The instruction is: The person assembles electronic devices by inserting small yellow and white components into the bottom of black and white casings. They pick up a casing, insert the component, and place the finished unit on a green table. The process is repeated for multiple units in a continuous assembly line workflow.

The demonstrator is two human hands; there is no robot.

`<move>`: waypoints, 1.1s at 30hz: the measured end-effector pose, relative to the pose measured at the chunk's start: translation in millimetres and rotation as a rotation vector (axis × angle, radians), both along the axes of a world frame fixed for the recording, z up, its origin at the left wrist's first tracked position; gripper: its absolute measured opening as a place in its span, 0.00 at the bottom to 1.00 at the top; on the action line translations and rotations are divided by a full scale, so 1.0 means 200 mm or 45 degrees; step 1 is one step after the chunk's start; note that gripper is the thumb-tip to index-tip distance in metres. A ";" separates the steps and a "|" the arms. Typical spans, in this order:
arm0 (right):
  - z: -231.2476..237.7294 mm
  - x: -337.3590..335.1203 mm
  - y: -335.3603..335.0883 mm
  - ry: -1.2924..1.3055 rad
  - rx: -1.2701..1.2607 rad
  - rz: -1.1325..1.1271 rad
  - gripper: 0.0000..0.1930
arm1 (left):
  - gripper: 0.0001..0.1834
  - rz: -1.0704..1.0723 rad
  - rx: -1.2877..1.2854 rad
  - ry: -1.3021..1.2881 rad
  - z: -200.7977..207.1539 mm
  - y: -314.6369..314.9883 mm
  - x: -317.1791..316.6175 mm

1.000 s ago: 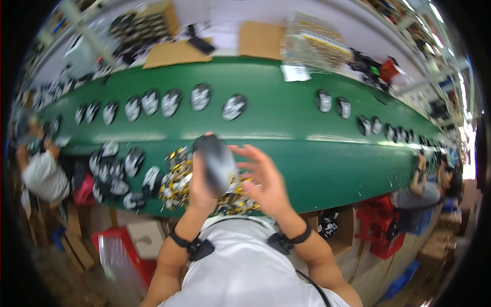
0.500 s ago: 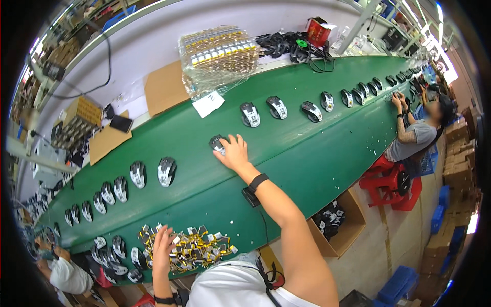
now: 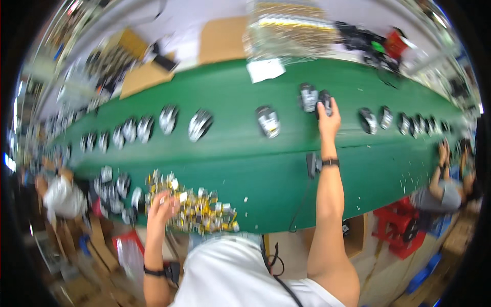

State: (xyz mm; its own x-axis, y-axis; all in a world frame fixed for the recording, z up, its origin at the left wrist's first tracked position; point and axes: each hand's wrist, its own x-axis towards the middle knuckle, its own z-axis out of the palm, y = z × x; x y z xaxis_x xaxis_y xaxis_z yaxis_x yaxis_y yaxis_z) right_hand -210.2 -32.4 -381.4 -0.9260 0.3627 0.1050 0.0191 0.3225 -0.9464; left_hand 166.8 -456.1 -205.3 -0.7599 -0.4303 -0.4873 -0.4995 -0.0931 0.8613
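My right hand [image 3: 330, 120] is stretched out over the green table, thumb and fingers closed around a dark computer mouse [image 3: 325, 101]. Just left of it, almost touching, is a grey-and-black mouse [image 3: 308, 97]. Another mouse [image 3: 267, 122] lies apart, further left. Low on the left, my left hand [image 3: 161, 205] hovers at the edge of a heap of small silver battery packs [image 3: 202, 211] with yellow tape and wires. Its fingers are bent and somewhat apart, blurred by motion, with nothing clearly seen in them.
Mice stand in a row along the green table [image 3: 235, 148], with several more clustered [image 3: 108, 192] left of the heap. A small black box [image 3: 313, 166] with a cable lies beside my right wrist. Co-workers sit at both ends. Wrapped trays [image 3: 291, 33] stand behind.
My right hand has left one mouse and moved right to grip another further along the row. My left hand stays by the heap, its fingers more bent. The whole view has turned.
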 end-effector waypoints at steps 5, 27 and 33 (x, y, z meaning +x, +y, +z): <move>0.62 0.96 -0.78 0.095 -0.200 0.918 0.33 | 0.31 -0.267 0.152 0.122 0.12 0.21 -0.13; 0.06 1.50 -1.30 0.031 0.710 1.332 0.06 | 0.22 0.205 0.931 0.461 -0.16 -0.07 0.34; 0.10 1.51 -1.33 0.122 0.797 1.336 0.05 | 0.22 0.194 0.928 0.470 -0.16 -0.06 0.33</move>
State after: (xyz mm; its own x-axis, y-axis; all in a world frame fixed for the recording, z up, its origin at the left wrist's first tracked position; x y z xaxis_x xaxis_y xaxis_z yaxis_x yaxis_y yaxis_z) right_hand 91.5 -298.6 -361.0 -0.7177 -0.6921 0.0771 -0.5851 0.5391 -0.6058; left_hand 233.1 -468.4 -237.2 -0.8845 -0.2141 -0.4145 -0.1335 -0.7351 0.6647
